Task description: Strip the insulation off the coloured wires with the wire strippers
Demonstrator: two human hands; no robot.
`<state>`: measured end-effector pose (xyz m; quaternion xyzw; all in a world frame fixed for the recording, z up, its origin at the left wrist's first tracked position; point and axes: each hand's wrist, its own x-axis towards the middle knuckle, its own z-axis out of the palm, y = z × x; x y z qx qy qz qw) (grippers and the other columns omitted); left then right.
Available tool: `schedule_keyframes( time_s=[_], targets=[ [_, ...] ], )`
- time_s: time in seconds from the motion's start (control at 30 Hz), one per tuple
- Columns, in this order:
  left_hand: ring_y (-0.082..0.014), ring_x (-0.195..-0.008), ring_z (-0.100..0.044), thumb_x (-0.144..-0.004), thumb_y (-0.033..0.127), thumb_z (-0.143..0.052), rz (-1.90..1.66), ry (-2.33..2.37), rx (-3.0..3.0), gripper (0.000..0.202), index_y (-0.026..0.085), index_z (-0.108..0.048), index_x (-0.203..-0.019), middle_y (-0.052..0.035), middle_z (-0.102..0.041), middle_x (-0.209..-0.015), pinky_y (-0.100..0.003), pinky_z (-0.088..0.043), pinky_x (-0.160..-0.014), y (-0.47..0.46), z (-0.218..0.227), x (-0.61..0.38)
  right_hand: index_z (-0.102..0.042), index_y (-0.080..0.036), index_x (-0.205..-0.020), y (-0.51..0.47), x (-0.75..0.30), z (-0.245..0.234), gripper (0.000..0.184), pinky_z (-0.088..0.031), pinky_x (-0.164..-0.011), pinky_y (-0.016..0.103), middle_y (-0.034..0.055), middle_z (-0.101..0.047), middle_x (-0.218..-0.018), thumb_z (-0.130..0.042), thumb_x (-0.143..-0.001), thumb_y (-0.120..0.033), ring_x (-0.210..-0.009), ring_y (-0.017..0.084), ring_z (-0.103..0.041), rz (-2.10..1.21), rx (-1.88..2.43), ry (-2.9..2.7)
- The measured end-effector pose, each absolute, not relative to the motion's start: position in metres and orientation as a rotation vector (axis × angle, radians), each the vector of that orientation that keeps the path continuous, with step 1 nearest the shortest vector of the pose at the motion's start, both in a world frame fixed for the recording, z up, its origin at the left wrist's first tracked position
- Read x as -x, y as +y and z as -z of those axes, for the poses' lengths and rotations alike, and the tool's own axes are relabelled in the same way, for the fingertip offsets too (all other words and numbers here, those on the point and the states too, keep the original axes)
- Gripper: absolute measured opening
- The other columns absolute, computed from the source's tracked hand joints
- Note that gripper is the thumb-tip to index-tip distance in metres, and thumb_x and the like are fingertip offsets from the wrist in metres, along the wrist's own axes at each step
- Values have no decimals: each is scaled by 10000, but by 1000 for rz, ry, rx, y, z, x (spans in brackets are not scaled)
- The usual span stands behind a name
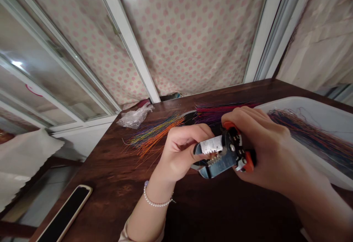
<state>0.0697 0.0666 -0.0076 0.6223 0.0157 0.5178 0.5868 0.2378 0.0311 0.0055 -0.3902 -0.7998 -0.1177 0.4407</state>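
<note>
My right hand (264, 150) is wrapped round the orange handles of a wire stripper (230, 150). Its metal jaws point left and stand apart, with notched edges showing. My left hand (184, 148), with a bead bracelet (157, 201) at the wrist, is closed in a pinch right at the jaws. The thumb tip reaches between them; anything held in the pinch is too small or hidden to make out. Behind my left hand lies a bundle of orange, yellow and blue wires (157, 135). Red and purple wires (212, 111) lie beyond the hands.
To the right, a white plastic tub (317, 106) holds a tangle of coloured wires (309, 133). A crumpled clear plastic bag (135, 116) rests at the far left of the dark wooden table (116, 176). A phone (66, 214) lies near the left edge. Curtained sliding doors stand behind.
</note>
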Motion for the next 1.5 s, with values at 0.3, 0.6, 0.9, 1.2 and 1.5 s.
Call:
schedule_keyframes(
  time_s=[0.3,0.6,0.9,1.2,1.5],
  targets=[
    [-97,-599,-464,-843,302,-738,-1215,12,-1437,243,175,-629,-666,21,-529,-650,-221,-379,-557,63,2,-70,-453,-220,-880,33,-237,-5,238,-360,-630,301,-14,-499,-725,-440,-657,-138,-652,171,-480,333,969,-1968],
    [-100,-583,-456,-842,329,-735,-1221,13,-1429,277,179,-618,-641,21,-510,-619,-217,-378,-542,63,2,-71,-459,-216,-866,34,-237,-3,207,-359,-646,272,-31,-518,-713,-424,-681,-131,-647,148,-474,348,946,-1944],
    [-92,-581,-455,-850,286,-734,-1218,18,-1460,252,181,-614,-654,28,-498,-629,-205,-376,-532,66,2,-72,-497,-180,-871,32,-237,-12,251,-397,-620,298,22,-549,-709,-410,-641,-130,-644,189,-516,401,970,-2005],
    [-98,-578,-441,-847,351,-733,-1236,20,-1457,313,181,-580,-632,29,-472,-613,-215,-380,-540,63,0,-73,-465,-212,-857,32,-236,-12,238,-392,-590,292,5,-540,-690,-424,-641,-123,-617,177,-512,365,959,-1985],
    [-103,-587,-457,-839,347,-738,-1292,43,-1457,301,181,-591,-635,25,-491,-619,-224,-367,-532,62,3,-75,-438,-233,-894,34,-237,-7,248,-376,-605,300,0,-534,-723,-438,-662,-145,-636,186,-495,345,959,-1966]
  ],
)
